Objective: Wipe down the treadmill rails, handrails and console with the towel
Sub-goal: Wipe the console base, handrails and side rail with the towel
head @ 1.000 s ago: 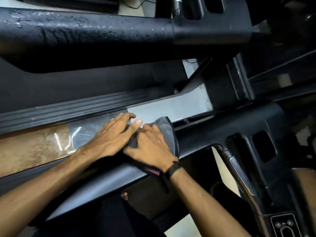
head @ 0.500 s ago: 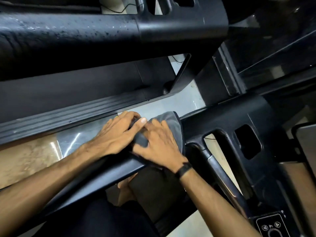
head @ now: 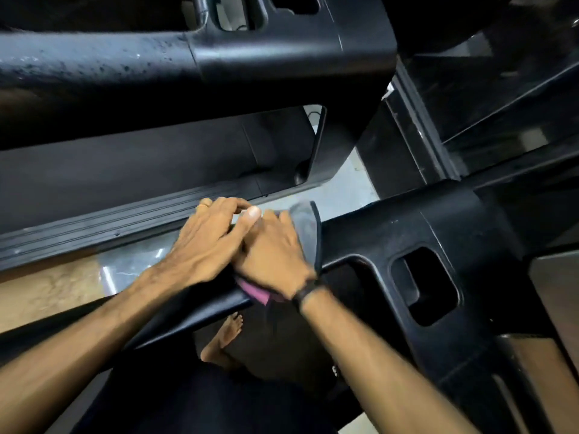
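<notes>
Both hands have slid the grey towel (head: 305, 233) further along the near handrail (head: 200, 311) toward the console housing (head: 438, 227), the right hand (head: 272, 255) pressing it flat, the left hand (head: 210, 242) overlapping with relaxed fingers, the far handrail (head: 125, 67) beyond.

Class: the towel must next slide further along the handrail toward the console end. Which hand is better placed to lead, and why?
Probably the right hand: it lies flat on the towel, nearer the unwiped handrail ahead. The left hand sits behind, overlapping it.
</notes>
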The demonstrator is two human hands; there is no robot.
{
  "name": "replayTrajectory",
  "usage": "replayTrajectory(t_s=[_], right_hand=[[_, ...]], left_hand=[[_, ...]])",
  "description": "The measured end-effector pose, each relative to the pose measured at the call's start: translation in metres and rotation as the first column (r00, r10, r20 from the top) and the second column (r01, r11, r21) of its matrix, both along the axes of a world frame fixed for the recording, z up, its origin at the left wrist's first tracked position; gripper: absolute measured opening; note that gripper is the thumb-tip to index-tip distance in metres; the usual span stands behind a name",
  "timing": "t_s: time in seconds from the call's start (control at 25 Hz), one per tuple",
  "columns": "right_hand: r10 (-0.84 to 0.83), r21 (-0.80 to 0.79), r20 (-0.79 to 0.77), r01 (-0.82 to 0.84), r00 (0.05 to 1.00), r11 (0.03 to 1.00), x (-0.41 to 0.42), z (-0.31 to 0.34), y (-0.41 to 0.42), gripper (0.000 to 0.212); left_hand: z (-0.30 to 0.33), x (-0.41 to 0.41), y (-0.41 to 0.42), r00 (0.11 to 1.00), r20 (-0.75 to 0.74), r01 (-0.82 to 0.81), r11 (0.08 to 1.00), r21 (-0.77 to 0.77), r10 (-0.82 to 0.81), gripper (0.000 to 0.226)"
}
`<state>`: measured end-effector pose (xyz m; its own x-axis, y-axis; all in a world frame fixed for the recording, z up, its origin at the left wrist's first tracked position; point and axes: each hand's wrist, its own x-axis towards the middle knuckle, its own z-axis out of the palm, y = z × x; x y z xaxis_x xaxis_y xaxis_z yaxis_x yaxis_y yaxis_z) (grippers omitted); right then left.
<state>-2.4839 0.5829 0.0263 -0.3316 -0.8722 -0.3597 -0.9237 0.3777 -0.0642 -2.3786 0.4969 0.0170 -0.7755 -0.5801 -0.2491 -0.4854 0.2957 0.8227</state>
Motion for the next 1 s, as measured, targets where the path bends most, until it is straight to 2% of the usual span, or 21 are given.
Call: replayTrajectory(t_s=[0.04,0.08,0.12,0.2,0.28,0.32,0.36,0.4,0.48,0.56,0.64,0.72,0.76,0.84,0.92,0.96,1.0], right_hand=[[0.042,-0.083,0.083,-0.035,0.996,0.996,0.004,0.006,0.019,0.043],[0.036,-0.134,0.081,-0.025,0.996,0.991,-0.013,0.016,0.041,0.043],[-0.017,-0.134,0.009,0.018,1.0,0.991,-0.047,0.024,0.058,0.046],[-0.289,-0.021,-0.184,0.29,0.939,0.957,-0.131,0.033,0.066,0.062],[-0.393,0.157,-0.329,0.46,0.859,0.874,-0.176,0.027,0.038,0.075],[-0.328,0.24,-0.348,0.421,0.879,0.875,-0.168,0.017,0.014,0.075],[-0.25,0.316,-0.289,0.339,0.924,0.886,-0.142,0.005,-0.009,0.071],[-0.187,0.298,-0.186,0.237,0.965,0.925,-0.109,-0.005,-0.02,0.062],[-0.087,0.158,0.067,0.076,0.994,0.985,-0.047,0.002,-0.005,0.047],[-0.029,-0.002,0.11,0.029,0.993,1.0,-0.058,0.022,0.031,0.044],[-0.17,0.072,-0.105,0.178,0.98,0.981,-0.126,0.028,0.05,0.048],[-0.322,0.283,-0.292,0.402,0.901,0.871,-0.18,0.02,0.028,0.053],[-0.294,0.392,-0.337,0.417,0.894,0.82,-0.185,0.009,0.007,0.055],[-0.179,0.5,-0.204,0.26,0.962,0.826,-0.142,-0.021,-0.032,0.059],[-0.069,0.422,0.05,0.041,0.996,0.906,-0.067,-0.021,-0.04,0.053],[-0.031,0.32,0.182,-0.029,0.983,0.947,-0.047,-0.009,-0.028,0.049],[0.004,0.239,0.221,-0.058,0.975,0.969,-0.048,0.004,-0.015,0.046]], left_hand=[[0.002,-0.005,-0.004,1.0,-0.012,-0.026,1.0,0.011,0.026,0.062],[0.003,-0.008,-0.008,0.999,-0.018,-0.045,0.998,0.034,0.046,0.066],[0.003,-0.009,-0.012,0.998,-0.015,-0.052,0.997,0.051,0.053,0.066],[-0.005,-0.012,-0.022,0.999,0.018,-0.039,0.996,0.079,0.037,0.062],[-0.015,-0.02,-0.03,0.999,0.051,0.008,0.993,0.115,-0.014,0.061],[-0.019,-0.026,-0.034,0.997,0.058,0.033,0.99,0.141,-0.041,0.064],[-0.023,-0.032,-0.036,0.996,0.061,0.054,0.986,0.16,-0.065,0.069],[-0.026,-0.037,-0.038,0.995,0.065,0.069,0.983,0.169,-0.081,0.073],[-0.028,-0.045,-0.042,0.991,0.078,0.09,0.977,0.191,-0.106,0.075],[-0.029,-0.046,-0.048,0.991,0.089,0.08,0.972,0.22,-0.102,0.066],[-0.028,-0.042,-0.055,0.992,0.094,0.058,0.965,0.257,-0.084,0.056],[-0.032,-0.036,-0.06,0.993,0.103,0.032,0.958,0.285,-0.064,0.046],[-0.034,-0.034,-0.062,0.991,0.113,0.031,0.957,0.288,-0.066,0.043],[-0.037,-0.035,-0.067,0.99,0.125,0.025,0.958,0.284,-0.063,0.042],[-0.04,-0.037,-0.07,0.992,0.126,-0.008,0.962,0.274,-0.028,0.044],[-0.041,-0.039,-0.073,0.992,0.124,-0.022,0.962,0.271,-0.012,0.046],[-0.043,-0.04,-0.075,0.992,0.124,-0.032,0.96,0.277,-0.002,0.05]])
